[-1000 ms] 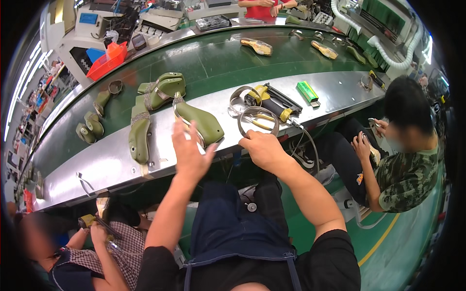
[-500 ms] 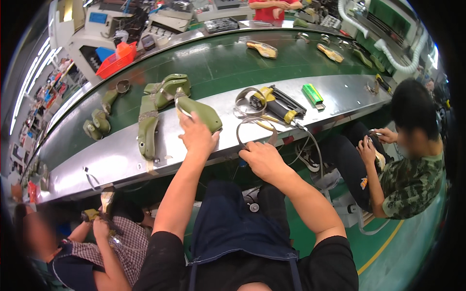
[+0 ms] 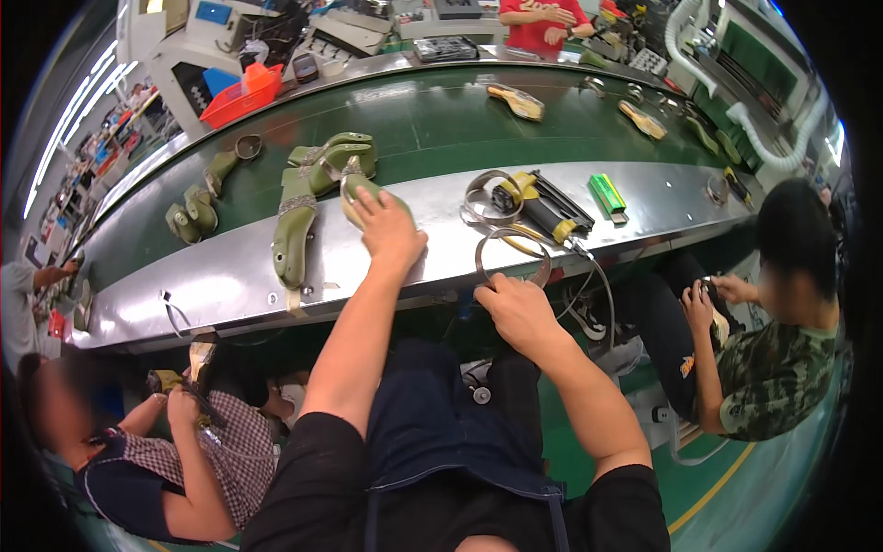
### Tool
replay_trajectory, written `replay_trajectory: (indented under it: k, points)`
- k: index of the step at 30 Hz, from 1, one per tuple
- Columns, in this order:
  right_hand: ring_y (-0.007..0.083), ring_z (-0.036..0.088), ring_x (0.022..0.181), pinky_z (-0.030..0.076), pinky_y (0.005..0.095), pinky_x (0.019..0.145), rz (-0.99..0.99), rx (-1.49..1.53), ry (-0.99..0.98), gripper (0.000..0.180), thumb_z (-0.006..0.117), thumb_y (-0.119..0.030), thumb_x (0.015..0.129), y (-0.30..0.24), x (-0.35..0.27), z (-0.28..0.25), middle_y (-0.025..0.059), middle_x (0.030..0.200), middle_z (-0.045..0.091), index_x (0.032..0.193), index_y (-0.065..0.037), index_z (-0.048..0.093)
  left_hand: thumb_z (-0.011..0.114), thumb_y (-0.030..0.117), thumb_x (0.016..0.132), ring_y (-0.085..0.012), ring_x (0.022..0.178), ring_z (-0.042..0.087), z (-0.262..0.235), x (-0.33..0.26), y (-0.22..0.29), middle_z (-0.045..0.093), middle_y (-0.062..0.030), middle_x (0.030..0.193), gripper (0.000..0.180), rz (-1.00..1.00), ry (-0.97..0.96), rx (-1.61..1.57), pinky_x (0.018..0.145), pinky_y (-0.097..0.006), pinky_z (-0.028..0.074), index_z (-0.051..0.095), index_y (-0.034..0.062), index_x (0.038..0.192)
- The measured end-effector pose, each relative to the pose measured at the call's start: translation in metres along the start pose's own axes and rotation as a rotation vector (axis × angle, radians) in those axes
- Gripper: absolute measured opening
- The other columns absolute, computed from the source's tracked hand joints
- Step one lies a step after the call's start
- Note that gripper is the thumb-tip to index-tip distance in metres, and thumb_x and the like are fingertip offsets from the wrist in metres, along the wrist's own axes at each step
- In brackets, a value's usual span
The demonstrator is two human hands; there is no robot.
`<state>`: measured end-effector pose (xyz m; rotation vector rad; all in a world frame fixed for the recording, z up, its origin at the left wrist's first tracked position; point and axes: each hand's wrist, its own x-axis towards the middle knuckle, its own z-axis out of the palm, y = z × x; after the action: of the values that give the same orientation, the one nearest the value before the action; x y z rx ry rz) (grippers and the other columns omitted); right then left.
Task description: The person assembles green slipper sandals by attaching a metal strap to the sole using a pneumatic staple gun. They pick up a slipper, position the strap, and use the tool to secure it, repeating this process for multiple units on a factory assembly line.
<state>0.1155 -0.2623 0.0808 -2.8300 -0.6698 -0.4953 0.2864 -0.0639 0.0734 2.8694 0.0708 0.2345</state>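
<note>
My left hand [image 3: 391, 230] lies over a green shoe last [image 3: 351, 204] with a glittery strap at its upper end. Its fingers reach across the last, and the palm covers the lower part. Left of it, several more green lasts [image 3: 294, 244] with glittery straps sit together on the metal ledge. In my right hand [image 3: 520, 308] I pinch the lower edge of a brown strap loop [image 3: 549, 267], standing up at the bench edge. A second strap loop [image 3: 469, 198] lies just beyond it, beside a black and yellow staple gun [image 3: 552, 207].
A green box [image 3: 607, 195] lies right of the staple gun, whose hose [image 3: 607, 294] hangs off the metal ledge [image 3: 230, 285]. Beyond runs a green conveyor belt [image 3: 432, 120] carrying more lasts. A red basket [image 3: 244, 97] stands behind. Seated people flank me.
My left hand has moved from the side of the shoe last to lie over it. My right hand keeps hold of the strap loop. The whole view has shifted slightly.
</note>
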Motion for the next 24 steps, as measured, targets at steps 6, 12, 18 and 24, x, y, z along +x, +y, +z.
replay_trajectory:
  k: [6,12,18,24]
  points:
    - [0.0305,0.068,0.087,0.054,0.0446,0.075,-0.003,0.003,-0.043,0.018,0.064,-0.004,0.085,-0.007,0.004,0.004,0.0099,0.095,0.063,0.102,-0.009,0.067,0.089,0.032,0.069,-0.051,0.149,0.027,-0.016,-0.028,-0.045,0.019,-0.032,0.164,0.108,0.024,0.189,-0.358,0.121,-0.054,0.036,0.033,-0.0019,0.155]
    - [0.0299,0.068,0.082,0.055,0.0432,0.07,-0.092,0.07,0.038,0.007,0.064,-0.007,0.086,-0.019,0.016,0.017,0.0095,0.091,0.062,0.094,-0.008,0.066,0.086,0.027,0.072,-0.0442,0.143,0.04,0.0,-0.043,-0.108,0.037,-0.0307,0.154,0.104,0.084,0.216,-0.624,0.12,-0.048,0.037,0.031,-0.0031,0.155]
    - [0.03,0.066,0.088,0.053,0.0448,0.075,-0.079,0.067,-0.058,0.011,0.065,-0.006,0.085,-0.019,0.007,0.015,0.0089,0.092,0.063,0.095,-0.009,0.068,0.082,0.024,0.078,-0.0382,0.135,0.052,-0.011,-0.039,-0.132,0.049,-0.0281,0.146,0.098,-0.032,0.088,-0.89,0.116,-0.043,0.042,0.03,-0.0051,0.156]
    - [0.0237,0.061,0.098,0.047,0.0423,0.088,-0.222,-0.011,-0.076,0.007,0.067,-0.01,0.082,-0.016,0.01,0.01,0.0025,0.089,0.062,0.087,-0.014,0.07,0.07,0.012,0.086,-0.0311,0.121,0.06,0.003,-0.051,-0.113,0.054,-0.0218,0.137,0.089,-0.186,-0.132,-1.843,0.106,-0.044,0.05,0.024,0.0004,0.161]
